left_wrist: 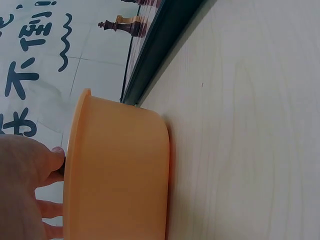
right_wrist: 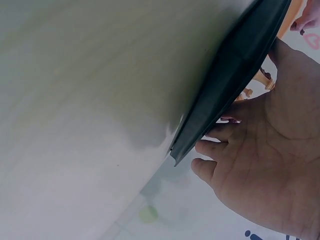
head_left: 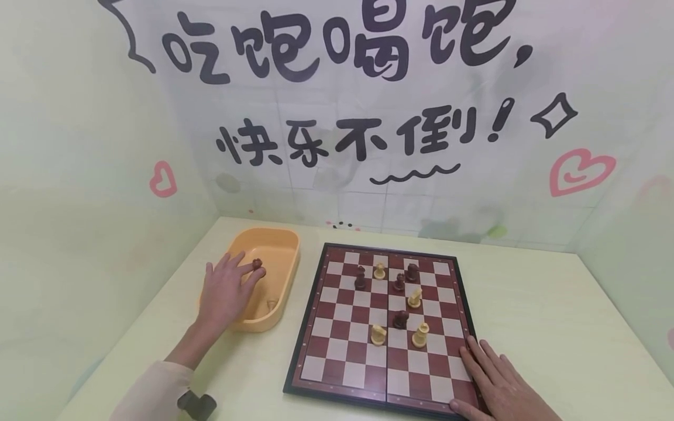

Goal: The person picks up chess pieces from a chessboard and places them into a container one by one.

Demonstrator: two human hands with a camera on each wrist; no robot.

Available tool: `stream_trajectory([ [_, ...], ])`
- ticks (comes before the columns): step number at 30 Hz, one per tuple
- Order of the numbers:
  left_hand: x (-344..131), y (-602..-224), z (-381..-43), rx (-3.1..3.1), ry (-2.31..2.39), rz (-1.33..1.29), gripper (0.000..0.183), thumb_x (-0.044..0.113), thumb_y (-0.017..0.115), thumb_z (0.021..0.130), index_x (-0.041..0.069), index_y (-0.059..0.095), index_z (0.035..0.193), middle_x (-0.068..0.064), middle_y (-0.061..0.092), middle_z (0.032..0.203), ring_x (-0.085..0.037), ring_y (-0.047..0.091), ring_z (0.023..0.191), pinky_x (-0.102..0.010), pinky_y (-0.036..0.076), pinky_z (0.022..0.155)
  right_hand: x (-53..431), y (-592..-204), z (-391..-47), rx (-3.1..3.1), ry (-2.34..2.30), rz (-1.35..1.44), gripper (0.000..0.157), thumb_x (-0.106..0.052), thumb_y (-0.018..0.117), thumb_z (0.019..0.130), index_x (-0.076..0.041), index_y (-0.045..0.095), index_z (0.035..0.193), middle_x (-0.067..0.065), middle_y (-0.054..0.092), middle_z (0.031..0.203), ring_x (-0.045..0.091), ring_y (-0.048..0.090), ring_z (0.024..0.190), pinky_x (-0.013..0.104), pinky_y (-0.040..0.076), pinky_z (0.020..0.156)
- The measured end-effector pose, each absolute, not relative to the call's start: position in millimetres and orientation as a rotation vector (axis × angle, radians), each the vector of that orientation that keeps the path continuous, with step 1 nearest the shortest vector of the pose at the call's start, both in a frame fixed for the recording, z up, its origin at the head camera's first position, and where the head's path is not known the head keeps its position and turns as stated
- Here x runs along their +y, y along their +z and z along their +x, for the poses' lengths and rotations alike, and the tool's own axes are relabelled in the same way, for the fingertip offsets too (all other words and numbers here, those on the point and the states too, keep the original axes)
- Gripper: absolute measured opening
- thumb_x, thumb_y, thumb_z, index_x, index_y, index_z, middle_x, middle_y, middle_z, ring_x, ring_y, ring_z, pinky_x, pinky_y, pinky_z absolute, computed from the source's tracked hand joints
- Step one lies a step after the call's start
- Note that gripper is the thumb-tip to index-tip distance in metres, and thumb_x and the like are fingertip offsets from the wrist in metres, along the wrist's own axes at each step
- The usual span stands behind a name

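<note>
Over the orange tub [head_left: 281, 251], my left hand [head_left: 226, 295] pinches a small dark chess piece [head_left: 257, 264] between thumb and fingers. Its exact kind is too small to tell. In the left wrist view the tub wall [left_wrist: 117, 170] hides most of the fingertips. My right hand [head_left: 500, 380] rests with extended fingers on the right edge of the red-and-white chessboard [head_left: 337, 349]. Several pieces stand on the board, among them a dark knight [head_left: 401, 320], a light knight [head_left: 378, 335] and a tall dark piece [head_left: 360, 279].
A pale piece [head_left: 271, 304] lies inside the tub near its front. The tub stands left of the board on a light wooden table [head_left: 547, 304]. Behind the table rises a wall covering [head_left: 337, 199] with large dark lettering.
</note>
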State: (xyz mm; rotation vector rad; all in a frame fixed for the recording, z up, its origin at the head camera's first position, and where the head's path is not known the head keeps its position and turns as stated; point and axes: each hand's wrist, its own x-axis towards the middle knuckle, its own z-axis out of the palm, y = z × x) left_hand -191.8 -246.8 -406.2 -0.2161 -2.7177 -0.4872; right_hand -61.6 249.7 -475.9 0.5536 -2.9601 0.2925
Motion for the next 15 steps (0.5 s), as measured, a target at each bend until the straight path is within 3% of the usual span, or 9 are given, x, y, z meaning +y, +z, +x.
stream_trajectory([
  [11, -249.9, -403.7, -191.3, -2.751, -0.568, -0.141, 0.041, 0.034, 0.057, 0.105, 0.001, 0.071, 0.124, -0.032, 0.053, 0.140, -0.058, 0.036, 0.135, -0.077, 0.014, 0.109, 249.1, -476.4, -61.5, -2.979, 0.311, 0.530, 0.095, -0.070, 0.064, 0.086, 0.000, 0.048, 0.148, 0.017, 0.039, 0.156, 0.040, 0.035, 0.140, 0.011, -0.017, 0.105],
  [13, -250.3, -403.8, -191.0, -2.749, -0.589, -0.129, 0.042, 0.034, 0.057, 0.105, 0.000, 0.069, 0.127, -0.033, 0.052, 0.140, -0.057, 0.036, 0.136, -0.076, 0.013, 0.109, 248.6, -475.7, -61.5, -2.989, 0.322, 0.522, 0.096, -0.070, 0.064, 0.086, 0.000, 0.048, 0.149, 0.017, 0.038, 0.157, 0.040, 0.034, 0.140, 0.027, -0.008, 0.118],
  [15, -250.6, -403.9, -190.7, -2.747, -0.614, -0.117, 0.045, 0.035, 0.057, 0.105, -0.001, 0.065, 0.130, -0.034, 0.050, 0.141, -0.057, 0.034, 0.137, -0.075, 0.012, 0.110, 248.3, -475.4, -61.5, -2.996, 0.326, 0.517, 0.096, -0.071, 0.064, 0.086, 0.000, 0.047, 0.149, 0.017, 0.037, 0.157, 0.040, 0.034, 0.141, 0.044, 0.010, 0.121],
])
